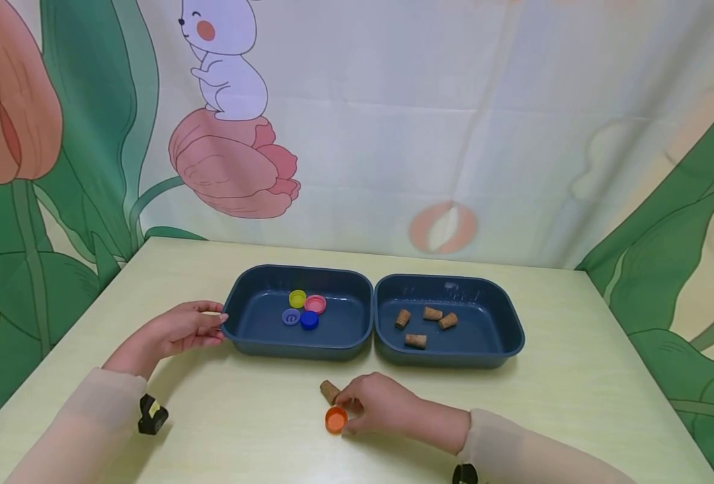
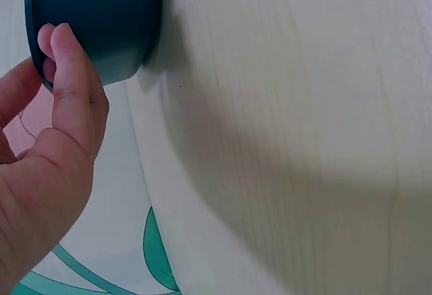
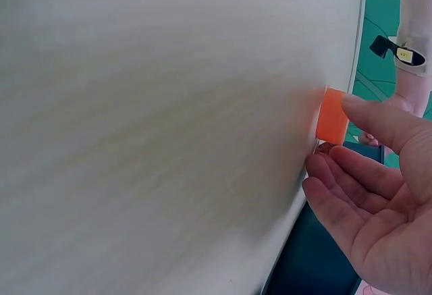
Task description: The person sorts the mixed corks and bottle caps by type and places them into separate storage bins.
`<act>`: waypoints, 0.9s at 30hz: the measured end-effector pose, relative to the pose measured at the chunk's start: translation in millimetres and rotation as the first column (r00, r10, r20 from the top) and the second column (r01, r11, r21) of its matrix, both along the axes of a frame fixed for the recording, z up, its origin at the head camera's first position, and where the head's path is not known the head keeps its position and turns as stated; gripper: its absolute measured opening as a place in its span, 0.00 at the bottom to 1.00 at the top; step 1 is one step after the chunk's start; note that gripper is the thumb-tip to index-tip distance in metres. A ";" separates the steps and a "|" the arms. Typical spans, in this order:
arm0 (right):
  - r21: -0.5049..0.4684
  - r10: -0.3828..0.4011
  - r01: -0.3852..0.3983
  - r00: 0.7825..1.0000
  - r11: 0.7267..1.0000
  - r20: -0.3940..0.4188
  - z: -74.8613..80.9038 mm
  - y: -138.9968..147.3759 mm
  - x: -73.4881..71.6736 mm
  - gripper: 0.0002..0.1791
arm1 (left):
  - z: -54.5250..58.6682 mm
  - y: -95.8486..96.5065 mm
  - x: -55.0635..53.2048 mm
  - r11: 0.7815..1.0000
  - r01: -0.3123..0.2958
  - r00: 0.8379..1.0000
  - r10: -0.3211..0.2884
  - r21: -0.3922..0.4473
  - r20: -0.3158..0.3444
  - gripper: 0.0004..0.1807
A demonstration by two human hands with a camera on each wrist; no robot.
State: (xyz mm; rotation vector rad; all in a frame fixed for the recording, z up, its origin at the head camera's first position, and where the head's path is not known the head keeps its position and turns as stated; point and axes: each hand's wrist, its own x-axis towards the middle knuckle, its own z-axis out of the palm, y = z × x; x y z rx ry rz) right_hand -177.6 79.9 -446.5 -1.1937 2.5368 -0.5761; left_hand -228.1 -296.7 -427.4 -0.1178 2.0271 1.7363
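My right hand [image 1: 378, 405] pinches an orange bottle cap [image 1: 335, 420] at the table's near middle; the right wrist view shows the thumb on one side of the orange cap [image 3: 332, 117] and fingertips by the other. A cork [image 1: 329, 392] lies just behind, close to the index finger. My left hand [image 1: 190, 327] grips the left rim of the left blue tray [image 1: 308, 351], and the left wrist view shows fingers on that tray's wall [image 2: 108, 38]. Inside are a yellow cap [image 1: 297, 298], a pink cap [image 1: 315, 304], a purple cap [image 1: 291, 316] and a blue cap [image 1: 310, 320].
A second blue tray [image 1: 448, 359] stands against the right side of the first, with several corks [image 1: 416, 341] in it. Both rest on a pale wooden table [image 1: 224, 417]. Behind it hangs a printed cloth [image 1: 357, 134] with flowers and a white animal.
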 end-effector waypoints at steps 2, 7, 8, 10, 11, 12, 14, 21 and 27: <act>-0.003 0.006 -0.006 1.000 1.000 -0.010 -0.1 0.0 0.5 0.17 | -0.2 -0.3 -0.3 1.000 0.002 1.000 -0.002 0.002 -0.002 0.17; -0.014 0.022 -0.023 0.999 1.000 -0.043 -2.1 0.3 1.3 0.16 | -0.1 -0.7 0.0 1.000 0.005 1.000 -0.005 0.006 -0.003 0.16; -0.015 0.025 -0.026 0.999 1.000 -0.048 -2.8 0.4 1.3 0.15 | -0.1 -0.7 0.3 1.000 0.005 1.000 -0.005 0.005 -0.004 0.16; -0.017 0.029 -0.030 0.998 0.999 -0.055 -4.0 0.6 1.0 0.15 | 0.0 -0.6 0.6 1.000 0.004 1.000 -0.004 0.004 -0.002 0.17; -0.020 0.032 -0.033 0.998 0.999 -0.058 -4.5 0.9 0.9 0.15 | 0.2 -0.3 0.7 1.000 0.003 1.000 -0.003 0.003 -0.001 0.17; -0.023 0.031 -0.032 0.998 0.999 -0.053 -4.6 1.1 0.6 0.15 | 0.2 -0.1 0.7 1.000 0.001 1.000 -0.001 0.002 0.000 0.17; -0.027 0.022 -0.023 0.999 0.999 -0.033 -4.4 1.5 -0.4 0.15 | 0.4 -0.4 0.5 1.000 0.001 1.000 -0.001 0.005 0.000 0.16; -0.048 0.013 -0.011 0.999 0.999 0.044 3.8 3.1 -3.0 0.15 | 1.2 0.0 0.3 1.000 -0.001 1.000 0.001 0.007 0.002 0.13; -0.061 0.022 -0.016 0.995 0.998 0.100 20.2 8.2 -5.4 0.13 | 0.7 -0.8 0.6 1.000 -0.003 1.000 0.003 0.005 0.003 0.16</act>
